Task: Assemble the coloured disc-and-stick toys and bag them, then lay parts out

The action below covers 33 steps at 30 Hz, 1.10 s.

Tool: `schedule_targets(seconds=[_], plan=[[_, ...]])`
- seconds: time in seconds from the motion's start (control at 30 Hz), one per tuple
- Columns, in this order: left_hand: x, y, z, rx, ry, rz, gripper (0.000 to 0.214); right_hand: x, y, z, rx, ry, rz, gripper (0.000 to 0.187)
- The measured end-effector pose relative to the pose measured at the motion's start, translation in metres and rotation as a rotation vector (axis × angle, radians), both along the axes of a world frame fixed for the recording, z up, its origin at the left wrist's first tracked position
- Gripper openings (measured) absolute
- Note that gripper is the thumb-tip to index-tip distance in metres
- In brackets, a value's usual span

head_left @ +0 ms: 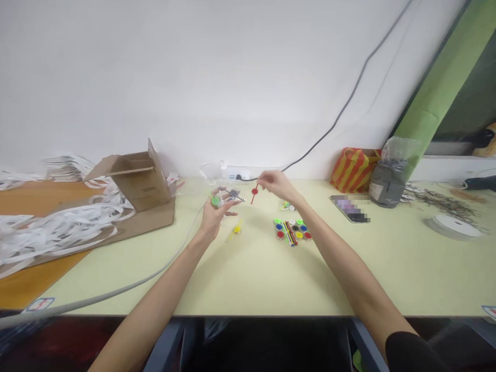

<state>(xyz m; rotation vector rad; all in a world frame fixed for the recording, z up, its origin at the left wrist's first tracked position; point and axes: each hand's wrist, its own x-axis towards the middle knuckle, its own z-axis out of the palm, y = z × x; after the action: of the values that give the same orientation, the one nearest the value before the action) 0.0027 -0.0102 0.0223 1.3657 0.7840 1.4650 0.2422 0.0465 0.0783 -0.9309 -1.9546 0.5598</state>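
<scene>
right hand (277, 185): thumb and fingertips pressed together in a pinch on the top end of a red plastic stick (254, 192). It's tiny from up here, so I'd call that a pinch, not swear to it.

red plastic stick: sits between the two hands but much nearer the right one. Its long axis is close to upright in this view, leaning a little, with the lower end pointing down and left toward the tabletop. There's a round red blob partway along it.

left hand (214, 217): raised, fingers spread and curled up. A small grey star-shaped piece (233, 194) and a green bit (215, 201) sit at the fingertips. Can't tell if they're actually gripped or just resting there.

on the table: a yellow stick piece (236, 229) lies just below the left hand, and a set of small round pots with coloured lids (292, 230) sits off to the right, below the right forearm.

further out: a cardboard box (141, 178) and white plastic strips (58, 230) on the left, a white tape roll (452, 226) on the right.
</scene>
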Motion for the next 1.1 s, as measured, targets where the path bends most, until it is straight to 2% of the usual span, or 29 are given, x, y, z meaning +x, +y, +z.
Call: schedule_targets(seconds=[0.07, 0.13, 0.23, 0.33, 0.43, 0.6, 0.7, 0.83, 1.03, 1.1], plan=[[0.002, -0.002, 0.0, 0.008, 0.073, -0.012, 0.07, 0.017, 0.001, 0.014, 0.097, 0.182, -0.134, 0.022], [0.005, -0.006, 0.0, -0.005, 0.161, -0.047, 0.074, 0.028, -0.005, 0.029, 0.168, 0.326, -0.199, 0.027], [0.012, -0.012, 0.001, -0.047, 0.298, -0.172, 0.076, 0.03, -0.024, 0.049, 0.229, 0.382, -0.178, 0.031], [0.017, -0.018, 0.003, -0.047, 0.395, -0.286, 0.077, 0.018, -0.044, 0.06, 0.264, 0.301, -0.101, 0.027], [0.019, -0.021, 0.005, -0.017, 0.427, -0.32, 0.077, 0.0, -0.052, 0.058, 0.242, 0.12, 0.016, 0.02], [0.017, -0.018, 0.0, 0.005, 0.451, -0.286, 0.075, -0.021, -0.047, 0.037, 0.132, -0.138, 0.197, 0.007], [0.018, -0.015, -0.005, 0.001, 0.465, -0.288, 0.072, -0.024, -0.044, 0.031, 0.033, -0.171, 0.26, 0.008], [0.022, -0.015, -0.008, 0.001, 0.458, -0.269, 0.073, -0.019, -0.042, 0.032, -0.069, -0.158, 0.335, 0.014], [0.021, -0.016, -0.004, -0.052, 0.345, -0.3, 0.068, -0.016, -0.036, 0.032, -0.046, -0.1, 0.353, 0.043], [0.02, -0.015, -0.004, -0.074, 0.329, -0.297, 0.069, -0.018, -0.036, 0.032, 0.004, -0.146, 0.381, 0.037]])
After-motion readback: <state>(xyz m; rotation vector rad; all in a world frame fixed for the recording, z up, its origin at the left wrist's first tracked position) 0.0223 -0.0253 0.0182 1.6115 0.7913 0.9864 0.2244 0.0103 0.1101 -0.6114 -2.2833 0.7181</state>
